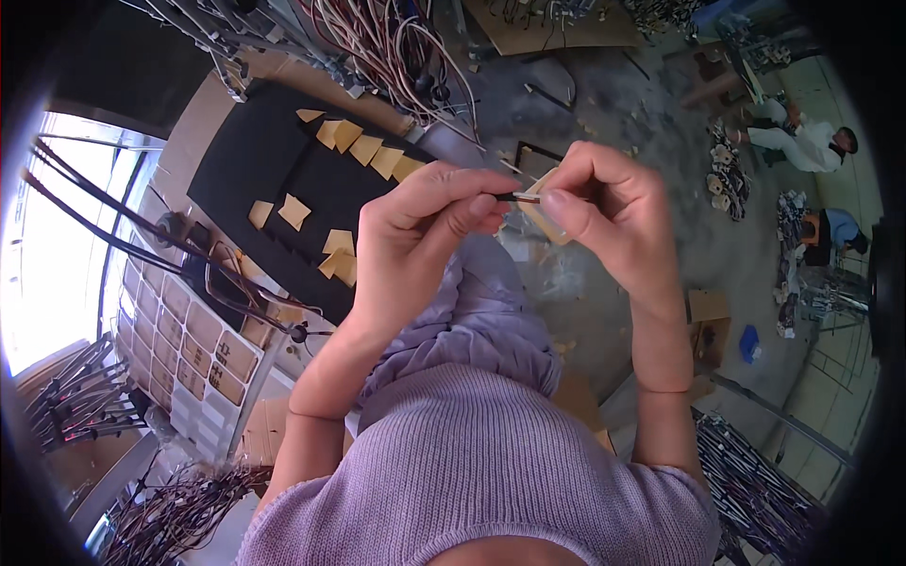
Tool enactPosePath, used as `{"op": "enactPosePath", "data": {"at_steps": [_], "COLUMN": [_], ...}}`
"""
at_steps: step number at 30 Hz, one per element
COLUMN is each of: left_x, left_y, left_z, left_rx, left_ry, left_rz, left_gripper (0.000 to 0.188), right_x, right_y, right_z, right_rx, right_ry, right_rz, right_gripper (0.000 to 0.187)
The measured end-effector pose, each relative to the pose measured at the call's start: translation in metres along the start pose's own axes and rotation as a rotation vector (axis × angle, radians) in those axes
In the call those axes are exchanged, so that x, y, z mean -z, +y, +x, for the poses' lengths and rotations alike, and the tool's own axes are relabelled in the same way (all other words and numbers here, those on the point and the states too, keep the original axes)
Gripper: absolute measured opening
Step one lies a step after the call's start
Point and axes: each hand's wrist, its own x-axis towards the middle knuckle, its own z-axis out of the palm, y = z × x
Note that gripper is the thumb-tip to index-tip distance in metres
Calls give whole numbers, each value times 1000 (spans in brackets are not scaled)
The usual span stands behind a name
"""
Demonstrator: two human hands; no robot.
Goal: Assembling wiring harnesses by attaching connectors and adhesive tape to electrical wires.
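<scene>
Wire (527, 198): thin, upper middle of the frame, its long way running left to right between both hands, each about as near.
Left hand (420, 222): fingers pinch its dark end.
Right hand (615, 212): fingers pinch its other end, a yellow card (547, 224) just by them.
Worktop (247, 156): black, upper left.

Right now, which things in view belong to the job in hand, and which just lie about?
Job in hand:
thin black, white and reddish-brown wire, pinched between left hand and right hand
flat tan piece at the right hand
probably the similar tan pieces on the black surface

Apparently lying about:
small blue object
brown cardboard box
</scene>
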Motion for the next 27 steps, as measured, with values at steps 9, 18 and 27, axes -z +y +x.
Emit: {"op": "enactPosePath", "data": {"at_steps": [9, 18, 27], "left_x": [-5, -7, -3], "left_y": [-3, -1, -8], "left_z": [-1, -1, 1], "left_rx": [74, 0, -203], "left_ry": [59, 80, 31], "left_rz": [-164, -78, 202], "left_gripper": [18, 14, 15], "right_x": [-2, 1, 7], "right_y": [0, 0, -5], "right_z": [-3, -5, 0], "right_rx": [43, -7, 66], "right_ry": [39, 45, 73], "right_rz": [-12, 53, -161], "right_gripper": [10, 8, 7]}}
